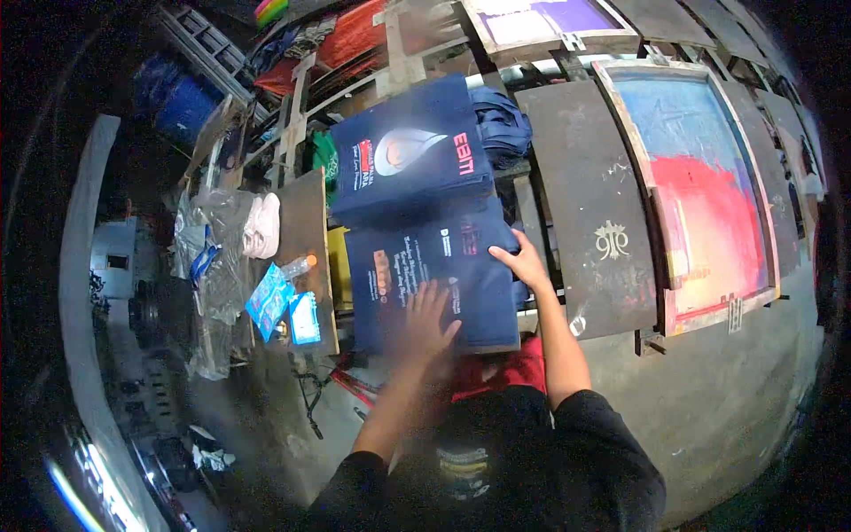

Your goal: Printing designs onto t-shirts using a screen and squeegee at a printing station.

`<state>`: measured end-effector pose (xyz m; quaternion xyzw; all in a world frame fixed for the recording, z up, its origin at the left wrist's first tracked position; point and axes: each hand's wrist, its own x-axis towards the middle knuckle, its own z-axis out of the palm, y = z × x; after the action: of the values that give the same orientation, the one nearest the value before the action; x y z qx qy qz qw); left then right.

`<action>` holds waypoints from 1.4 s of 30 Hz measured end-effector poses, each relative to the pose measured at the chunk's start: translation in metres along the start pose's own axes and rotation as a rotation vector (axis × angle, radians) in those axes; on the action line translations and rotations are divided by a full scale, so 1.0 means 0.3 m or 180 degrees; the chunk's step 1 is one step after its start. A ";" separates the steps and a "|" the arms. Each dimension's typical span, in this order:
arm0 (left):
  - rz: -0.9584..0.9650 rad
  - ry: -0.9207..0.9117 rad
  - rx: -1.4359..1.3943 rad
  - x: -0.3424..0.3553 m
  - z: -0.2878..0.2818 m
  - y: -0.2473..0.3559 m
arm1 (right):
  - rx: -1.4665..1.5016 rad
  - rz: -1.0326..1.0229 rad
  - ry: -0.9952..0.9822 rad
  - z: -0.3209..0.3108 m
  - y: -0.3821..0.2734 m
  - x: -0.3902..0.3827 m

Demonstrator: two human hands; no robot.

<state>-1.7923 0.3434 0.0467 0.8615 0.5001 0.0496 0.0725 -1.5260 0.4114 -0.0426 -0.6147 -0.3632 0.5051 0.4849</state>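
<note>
A navy cloth bag with pale printed lettering lies flat in front of me. My left hand rests palm down on its print, fingers spread, a little smeared by motion. At the bag's right edge is my right hand, thumb on top and the other fingers curled at the side, partly hidden. Just beyond lies a thick stack of navy cloth bags, its top one printed with a white drop shape and red lettering. Bunched navy cloth hangs at the stack's right side.
On the right stand dark printing boards and a wooden-framed screen smeared with red and blue ink. To the left, a board carries a plastic bottle, a blue packet and pale pink shoes. Crumpled clear plastic hangs beside them.
</note>
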 end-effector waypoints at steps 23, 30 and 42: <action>0.1413 0.0214 -0.1169 -0.248 -0.105 -0.489 | -0.3338 -0.1807 -0.0007 0.459 -0.202 -0.640; 0.1106 0.0412 -0.1426 -0.283 -0.053 -0.483 | -0.3376 -0.1764 -0.0038 0.467 -0.175 -0.652; 0.0355 0.1007 -0.1495 -0.364 -0.028 -0.372 | -0.3258 -0.2135 -0.0091 0.409 -0.030 -0.668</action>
<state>-1.9432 0.3037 0.0340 0.8288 0.4319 0.3018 0.1883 -1.6902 0.2543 0.0175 -0.6150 -0.7399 0.0945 0.2558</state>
